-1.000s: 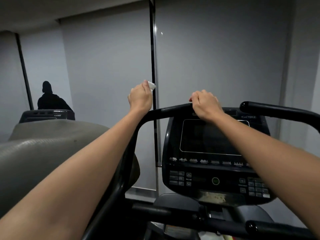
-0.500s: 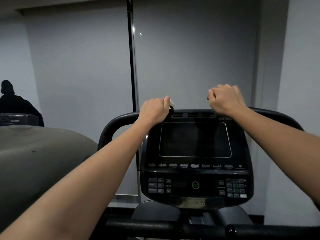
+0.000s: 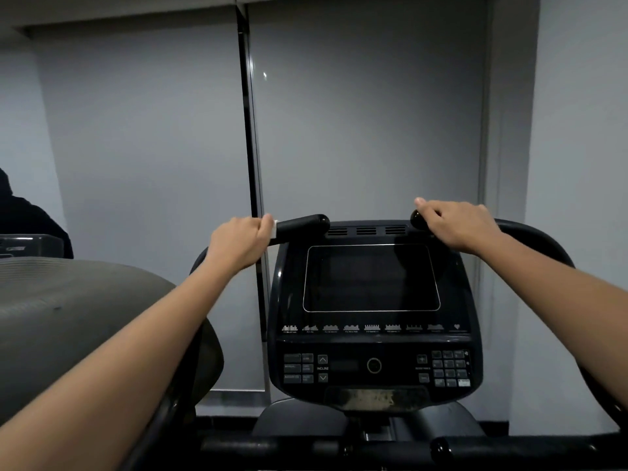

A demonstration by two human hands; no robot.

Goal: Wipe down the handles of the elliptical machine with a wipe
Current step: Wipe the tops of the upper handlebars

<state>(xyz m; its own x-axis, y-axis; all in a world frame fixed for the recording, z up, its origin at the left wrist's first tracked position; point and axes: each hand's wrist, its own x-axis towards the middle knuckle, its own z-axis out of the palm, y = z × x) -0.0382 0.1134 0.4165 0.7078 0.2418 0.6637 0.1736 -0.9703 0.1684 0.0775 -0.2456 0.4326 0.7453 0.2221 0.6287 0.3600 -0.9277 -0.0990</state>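
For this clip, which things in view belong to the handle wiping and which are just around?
In the job:
left hand, gripping the left handle
wipe, a white bit showing at the left hand
right hand, over the right handle

Just around:
console
neighbouring machine
person at far left
wall

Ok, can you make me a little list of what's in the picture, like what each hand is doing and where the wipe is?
left hand: curled round the left black curved handle, back from its tip
small white wipe: edge peeks out at that hand's thumb, against the handle
right hand: fingers draped over the right black curved handle near its tip
black console with dark screen: between the handles
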